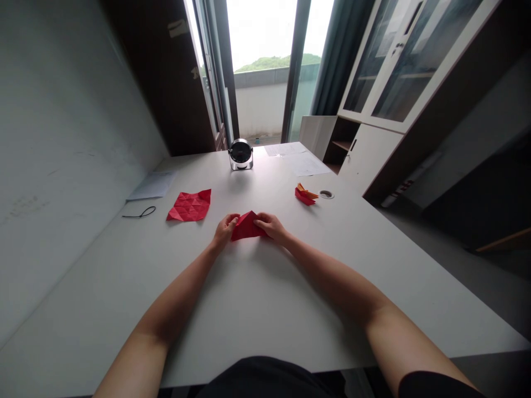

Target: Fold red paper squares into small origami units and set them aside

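Note:
A red sheet of origami paper [248, 227], partly folded to a peak at its top, is held between my two hands just above the white table. My left hand [226, 228] pinches its left edge, thumb in front. At the right side, my right hand [269, 225] grips the paper with its thumb on the face and the fingers behind, mostly hidden. To the left lies a second red sheet [189, 206], spread out and covered in crease lines. Folded red and orange paper pieces [306, 194] rest together on the right.
The white table [265, 298] has a round cable hole [326, 194] at right. A small round black-and-silver device [241, 154] stands at the back. White papers [307, 164] lie back right, more sheets [152, 185] at left beside a black cord [141, 213]. A wall borders the left.

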A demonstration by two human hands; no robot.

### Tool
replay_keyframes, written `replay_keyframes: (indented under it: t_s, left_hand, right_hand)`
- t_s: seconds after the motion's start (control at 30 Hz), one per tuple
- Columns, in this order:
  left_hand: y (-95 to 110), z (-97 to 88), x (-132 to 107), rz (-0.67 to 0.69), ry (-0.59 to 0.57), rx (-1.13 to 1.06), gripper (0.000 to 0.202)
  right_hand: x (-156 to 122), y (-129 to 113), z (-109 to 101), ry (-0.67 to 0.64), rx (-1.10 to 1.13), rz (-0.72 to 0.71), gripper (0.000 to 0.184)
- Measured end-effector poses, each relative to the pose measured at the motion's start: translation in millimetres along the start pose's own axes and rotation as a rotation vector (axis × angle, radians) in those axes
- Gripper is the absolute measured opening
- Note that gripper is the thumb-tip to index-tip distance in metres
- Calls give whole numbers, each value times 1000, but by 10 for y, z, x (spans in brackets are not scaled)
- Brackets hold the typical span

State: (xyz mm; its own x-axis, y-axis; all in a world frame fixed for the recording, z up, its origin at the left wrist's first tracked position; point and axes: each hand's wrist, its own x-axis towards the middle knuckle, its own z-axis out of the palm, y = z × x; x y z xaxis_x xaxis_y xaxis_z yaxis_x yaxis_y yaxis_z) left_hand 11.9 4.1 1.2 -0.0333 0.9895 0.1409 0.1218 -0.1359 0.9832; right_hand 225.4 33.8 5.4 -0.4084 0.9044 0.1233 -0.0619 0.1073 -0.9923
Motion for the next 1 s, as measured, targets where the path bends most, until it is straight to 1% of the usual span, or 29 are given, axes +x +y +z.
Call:
replay_keyframes:
  t_s: [0.07,0.17,0.23,0.4,0.53,0.6,0.67,0.87,1.0]
  left_hand:
    - [32,12,-28,-7,-76,-14,47]
    - [62,31,-62,18,-192,-3,49]
    - [61,34,-68,36,-222,19,46]
    - [29,12,-50,37,-223,22,40]
    - [25,-1,-48,-23,-233,-66,42]
    - [23,-4,-49,-67,-204,-120,44]
    - [19,-8,-49,-81,-162,-173,44]
    - [16,-31,-37,-48,-137,-249,39]
    - [5,-49,-15,-43,-83,-268,39]
  right_hand:
    - [5,6,6,13,-11,-4,29]
    - [3,4,8,28,-47,-34,26]
    - [-1,3,7,33,-83,-51,24]
    - [-4,23,3,47,-139,-57,24]
    - [-1,44,0,50,-159,-70,26]
    - [1,43,0,52,-173,-68,29]
    - [4,38,0,57,-181,-69,31]
    - [-4,-15,-23,65,-231,-94,36]
    - [-29,-84,-55,57,-240,-84,37]
